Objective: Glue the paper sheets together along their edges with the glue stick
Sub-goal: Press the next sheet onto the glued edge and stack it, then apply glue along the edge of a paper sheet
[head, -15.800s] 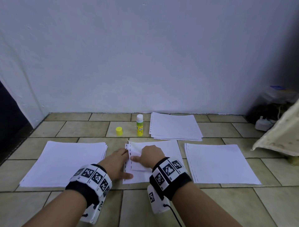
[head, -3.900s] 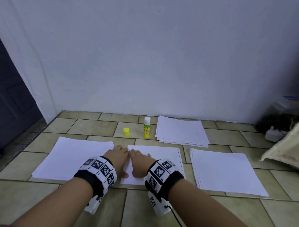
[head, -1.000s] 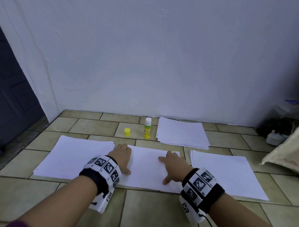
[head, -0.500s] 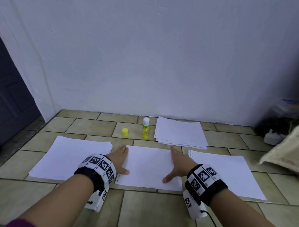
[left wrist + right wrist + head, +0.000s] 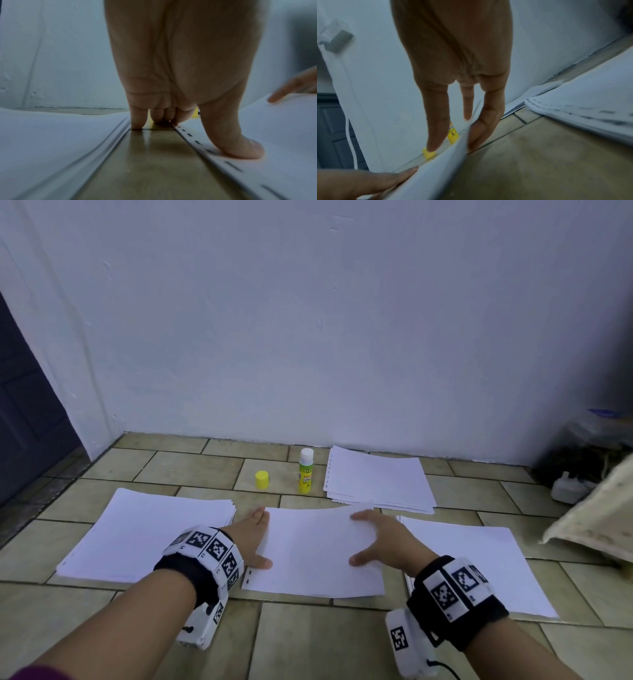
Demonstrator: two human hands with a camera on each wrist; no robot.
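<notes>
The middle paper sheet (image 5: 315, 553) lies on the tiled floor between my hands. My left hand (image 5: 262, 539) rests beside its left edge with straight fingers on the floor, and the thumb (image 5: 240, 148) presses on the punched strip. My right hand (image 5: 363, 537) grips the sheet's right edge (image 5: 453, 152), with fingers and thumb on top and one finger beneath, so that edge is raised off the floor. The green and yellow glue stick (image 5: 305, 470) stands upright and uncapped behind the sheet. Its yellow cap (image 5: 262, 479) sits on the floor to its left.
Paper stacks lie at the left (image 5: 147, 535), at the back (image 5: 376, 479) and at the right (image 5: 479, 563). A pale wall runs close behind. A dark door (image 5: 24, 412) is at the left. A cloth bundle (image 5: 596, 518) and a small white bottle (image 5: 568, 487) sit at the right.
My right hand slid from the middle of the sheet to its right edge, took hold of it and lifted it a little. The left hand stayed at the left edge.
</notes>
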